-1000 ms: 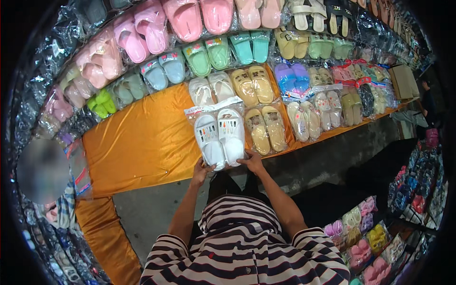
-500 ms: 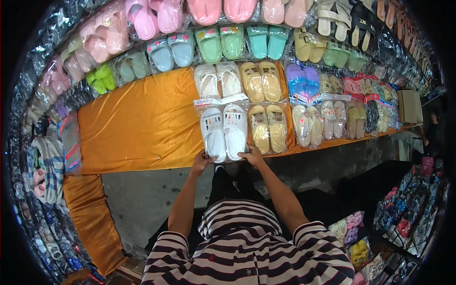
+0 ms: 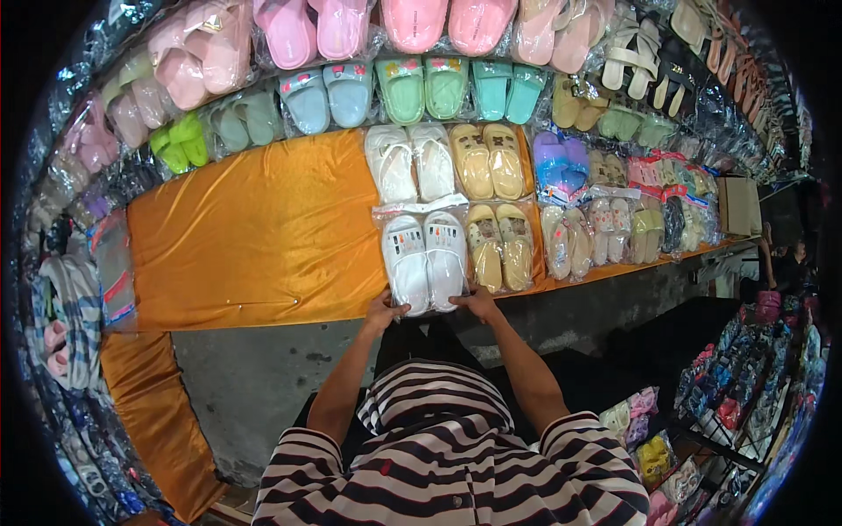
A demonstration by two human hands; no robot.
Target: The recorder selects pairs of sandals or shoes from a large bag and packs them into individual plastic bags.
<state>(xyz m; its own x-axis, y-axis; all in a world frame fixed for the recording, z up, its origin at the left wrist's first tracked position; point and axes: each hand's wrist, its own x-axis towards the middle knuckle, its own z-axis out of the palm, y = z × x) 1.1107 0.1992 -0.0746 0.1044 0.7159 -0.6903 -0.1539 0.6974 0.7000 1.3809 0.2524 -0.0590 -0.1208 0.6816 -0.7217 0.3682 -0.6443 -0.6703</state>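
Observation:
A pair of white slippers (image 3: 406,273) in a clear plastic bag lies at the front edge of the display. My left hand (image 3: 384,313) is closed on the bag's lower left corner, by the heel end. On the opposite corner, my right hand (image 3: 477,304) pinches the bag the same way. Small coloured marks run across the slippers' straps. Just beyond them is another bagged white pair (image 3: 392,172), with a white strip between the two. Tan slippers (image 3: 515,254) sit right beside my right hand's side of the bag, and a second tan pair (image 3: 474,167) lies behind those.
Orange cloth (image 3: 254,237) covers the table to the left. Rows of bagged slippers rise at the back, with blue (image 3: 349,98), green (image 3: 445,90) and pink pairs (image 3: 485,24). A cardboard box (image 3: 739,206) stands far right. More bagged goods (image 3: 728,386) hang at the lower right.
The view has shifted slightly, so the display sits a little lower. Both hands stay on the white slippers' bag, which keeps its place in front of the other white pair.

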